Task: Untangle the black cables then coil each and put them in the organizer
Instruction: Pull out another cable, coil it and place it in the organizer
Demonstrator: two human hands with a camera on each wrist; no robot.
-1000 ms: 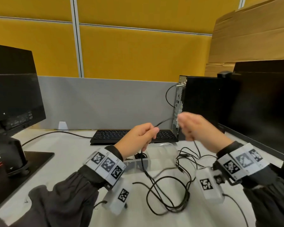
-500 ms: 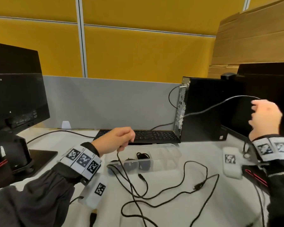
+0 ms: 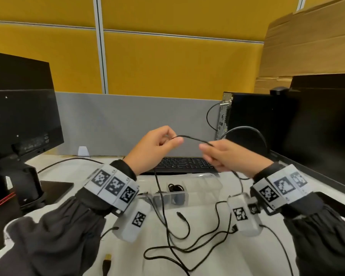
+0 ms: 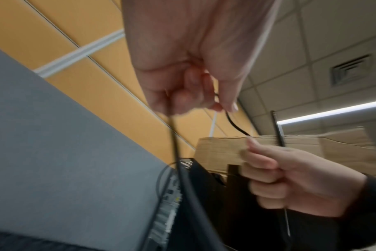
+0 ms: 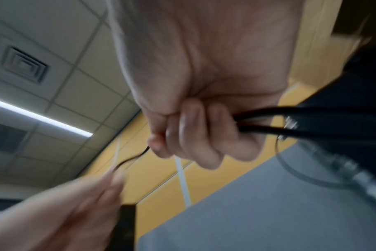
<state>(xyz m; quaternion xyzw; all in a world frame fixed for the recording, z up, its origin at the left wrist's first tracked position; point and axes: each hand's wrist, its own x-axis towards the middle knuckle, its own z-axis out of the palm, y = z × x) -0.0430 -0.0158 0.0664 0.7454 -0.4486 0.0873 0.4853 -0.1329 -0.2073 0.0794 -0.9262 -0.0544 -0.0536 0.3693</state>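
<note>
Both hands are raised above the desk with a thin black cable [image 3: 190,138] stretched between them. My left hand [image 3: 157,145] pinches it between thumb and fingers [image 4: 204,95], and the cable drops from there to the desk. My right hand [image 3: 225,156] grips it in a fist [image 5: 195,135], where a loop [image 3: 247,130] arcs over the hand. The rest of the black cables [image 3: 179,242] lies in loose tangled loops on the white desk. The clear plastic organizer [image 3: 203,188] sits behind them, with a coiled black cable [image 3: 175,188] in one compartment.
A black keyboard [image 3: 183,164] lies behind the organizer. A desktop tower [image 3: 253,124] and a monitor [image 3: 327,126] stand at the right, another monitor [image 3: 18,112] at the left. A gold USB plug [image 3: 108,257] lies at the desk's front edge.
My right hand swung far right, drawing the cable out, then came back to the middle with a loop. My left hand rose from the desk. The tangle on the desk has spread.
</note>
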